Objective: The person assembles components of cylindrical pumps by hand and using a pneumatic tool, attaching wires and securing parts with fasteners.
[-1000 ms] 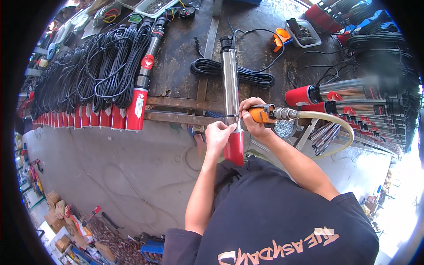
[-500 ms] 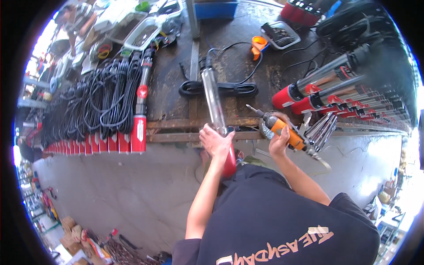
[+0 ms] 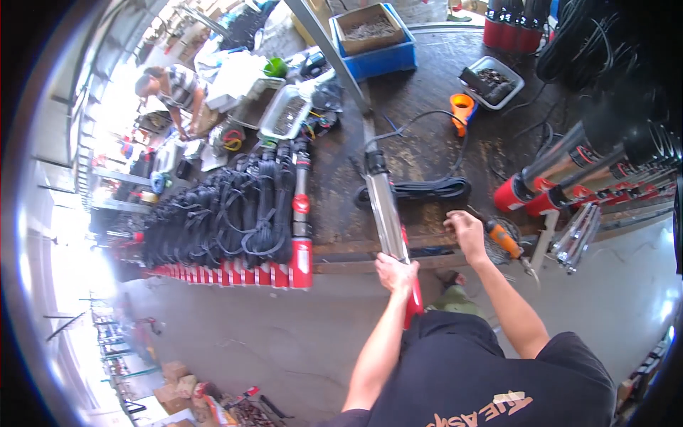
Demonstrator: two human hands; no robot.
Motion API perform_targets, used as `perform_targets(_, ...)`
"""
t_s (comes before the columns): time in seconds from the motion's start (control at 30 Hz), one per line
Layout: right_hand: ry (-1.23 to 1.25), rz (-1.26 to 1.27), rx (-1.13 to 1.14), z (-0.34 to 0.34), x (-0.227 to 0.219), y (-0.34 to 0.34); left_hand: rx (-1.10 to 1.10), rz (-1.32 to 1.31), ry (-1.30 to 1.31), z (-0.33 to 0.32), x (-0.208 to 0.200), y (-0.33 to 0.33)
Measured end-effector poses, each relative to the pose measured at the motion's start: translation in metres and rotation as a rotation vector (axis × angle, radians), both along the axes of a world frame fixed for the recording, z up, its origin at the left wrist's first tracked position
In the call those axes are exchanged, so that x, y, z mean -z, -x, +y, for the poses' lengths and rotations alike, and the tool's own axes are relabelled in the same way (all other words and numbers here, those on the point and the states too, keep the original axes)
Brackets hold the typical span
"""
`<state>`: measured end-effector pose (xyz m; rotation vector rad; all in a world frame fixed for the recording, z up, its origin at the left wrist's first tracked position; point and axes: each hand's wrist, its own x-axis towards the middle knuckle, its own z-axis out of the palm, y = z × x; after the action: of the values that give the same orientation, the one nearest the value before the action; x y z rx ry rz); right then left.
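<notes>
A long steel pump cylinder (image 3: 386,213) with a red end lies across the workbench edge toward me. My left hand (image 3: 395,272) grips it near the red end (image 3: 413,306), which hangs off the bench. My right hand (image 3: 466,229) hovers over the bench with fingers loosely bent, holding nothing, just left of the orange-handled power tool (image 3: 504,240) lying on the bench. A black cable coil (image 3: 427,190) attached to the cylinder lies beside it.
A row of steel pumps with red ends and black cable bundles (image 3: 235,220) fills the bench's left. More pumps (image 3: 569,164) lie at right. A blue crate (image 3: 373,35), a tray of parts (image 3: 491,80) and an orange cup (image 3: 462,107) stand behind. A person (image 3: 171,89) works far left.
My right hand set the orange tool down on the bench and let go. My left hand still holds the cylinder. My view has swung so the bench sits higher and to the left.
</notes>
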<state>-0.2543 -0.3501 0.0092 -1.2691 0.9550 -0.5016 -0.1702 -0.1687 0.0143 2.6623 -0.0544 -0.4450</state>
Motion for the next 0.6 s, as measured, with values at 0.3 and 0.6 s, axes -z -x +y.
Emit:
perform_targets(0.3,1.452,0.839,-0.709,-0.063,0.039,-0.118,0.125,-0.080,-0.077,0.032,-0.012,-0.117)
perform_targets(0.6,1.068,0.727,-0.663,-0.065,-0.047,-0.122,0.110,-0.081,-0.124,0.031,-0.026,-0.220)
